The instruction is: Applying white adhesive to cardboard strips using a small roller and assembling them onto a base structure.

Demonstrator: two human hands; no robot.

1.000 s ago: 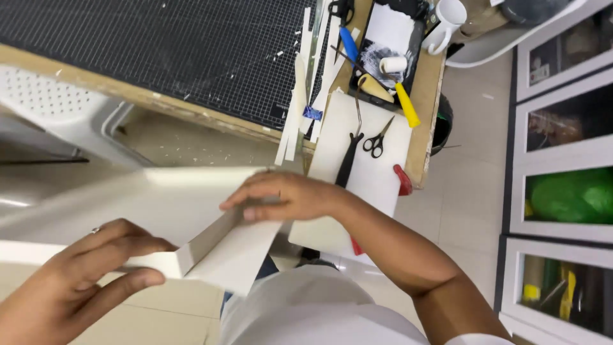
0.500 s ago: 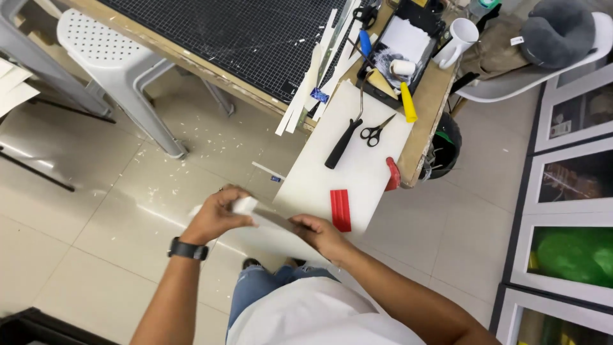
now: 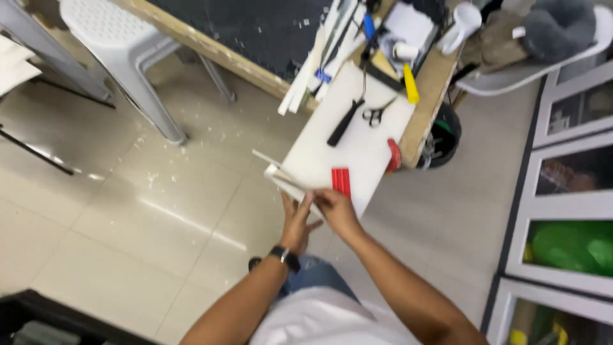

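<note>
Both my hands hold a thin white board piece [image 3: 288, 182] edge-on in front of me. My left hand [image 3: 298, 220], with a black watch on the wrist, grips it from below. My right hand [image 3: 336, 211] pinches its near end beside the left. Just beyond the hands a large white board [image 3: 338, 144] sticks out over the table edge, with a red block [image 3: 341, 181] at its near end. A black-handled knife [image 3: 345, 121] and scissors [image 3: 377, 114] lie on that board.
A wooden-edged table with a black cutting mat [image 3: 255, 32] holds white strips [image 3: 313, 70], a yellow cutter [image 3: 411, 86] and a white mug [image 3: 461, 22]. A white plastic stool [image 3: 124, 45] stands left. White cabinets [image 3: 568, 191] line the right. Scraps litter the tiled floor.
The view has pulled back from the hands. My hands have come together on the white board piece, which now points up-left instead of lying flat across my lap.
</note>
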